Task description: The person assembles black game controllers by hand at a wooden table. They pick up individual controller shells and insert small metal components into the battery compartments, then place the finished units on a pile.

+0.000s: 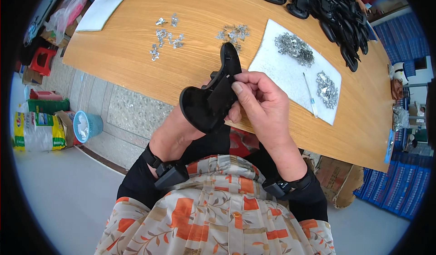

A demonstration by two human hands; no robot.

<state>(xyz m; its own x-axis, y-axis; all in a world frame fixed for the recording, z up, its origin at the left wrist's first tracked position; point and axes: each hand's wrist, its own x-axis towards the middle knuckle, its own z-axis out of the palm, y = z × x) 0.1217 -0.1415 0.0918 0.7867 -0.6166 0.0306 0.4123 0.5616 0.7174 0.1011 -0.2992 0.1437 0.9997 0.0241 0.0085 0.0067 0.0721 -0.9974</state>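
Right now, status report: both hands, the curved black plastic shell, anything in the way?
Left hand holding curved black plastic shell. Right hand touching its right edge. Small silver metal pieces beyond, on tan wooden table, apparently not blocking.

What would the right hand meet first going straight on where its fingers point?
Most likely the black molded shell, which the right hand seems to be touching at its edge, though depth is unclear.

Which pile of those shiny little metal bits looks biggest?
The farther pile on the white sheet: it looks broader than the nearer pile there, and denser than the left scatter and middle scatter on the bare wood.
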